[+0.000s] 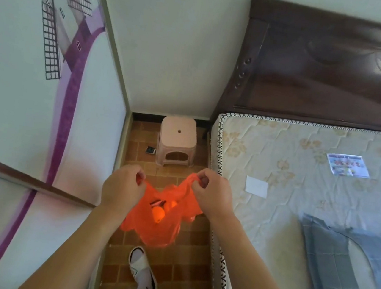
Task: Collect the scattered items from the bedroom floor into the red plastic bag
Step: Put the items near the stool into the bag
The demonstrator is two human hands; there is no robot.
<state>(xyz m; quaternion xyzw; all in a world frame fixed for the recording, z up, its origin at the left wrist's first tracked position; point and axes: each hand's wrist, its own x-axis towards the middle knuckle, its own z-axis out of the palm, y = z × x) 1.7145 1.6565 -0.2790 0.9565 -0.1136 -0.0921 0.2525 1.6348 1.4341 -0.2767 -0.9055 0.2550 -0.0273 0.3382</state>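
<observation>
We hold the red plastic bag (pixel 151 221) open over the floor, left hand (pixel 123 187) and right hand (pixel 212 195) each pinching a handle in curled fingers (pixel 141 177). It hangs below our fingers, thin, crinkled and translucent orange-red, with a round orange item (pixel 158 213) showing inside.

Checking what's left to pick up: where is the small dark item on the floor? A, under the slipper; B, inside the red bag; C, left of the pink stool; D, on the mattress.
C: the small dark item lies on the tiles just left of the pink stool.
</observation>
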